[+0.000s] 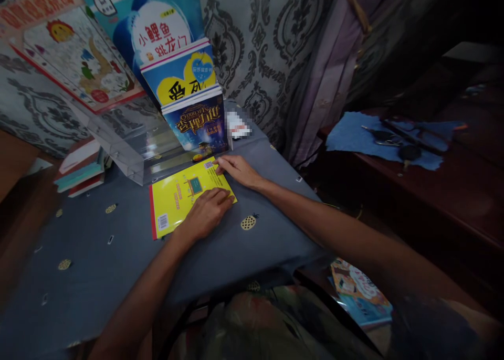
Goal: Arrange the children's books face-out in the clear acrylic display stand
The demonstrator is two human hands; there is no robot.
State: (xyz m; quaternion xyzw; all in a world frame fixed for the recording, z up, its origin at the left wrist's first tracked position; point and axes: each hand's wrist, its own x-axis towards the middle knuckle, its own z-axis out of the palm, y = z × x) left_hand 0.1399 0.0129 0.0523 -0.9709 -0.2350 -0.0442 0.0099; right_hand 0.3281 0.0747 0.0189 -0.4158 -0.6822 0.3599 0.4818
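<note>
Several upright books (195, 123) already stand in a clear rack (124, 158); one yellow book (169, 189) lies outside it, flat on the worktop (129, 265). Left hand (207, 213) rests on it, fingers together; right hand (238, 170) at its corner, pinch unclear.

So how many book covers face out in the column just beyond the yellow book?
3: the dark-blue cover lowest, nearest the yellow book; the blue-and-yellow cover above it; the teal cover at top. More books may be hidden behind them.
</note>
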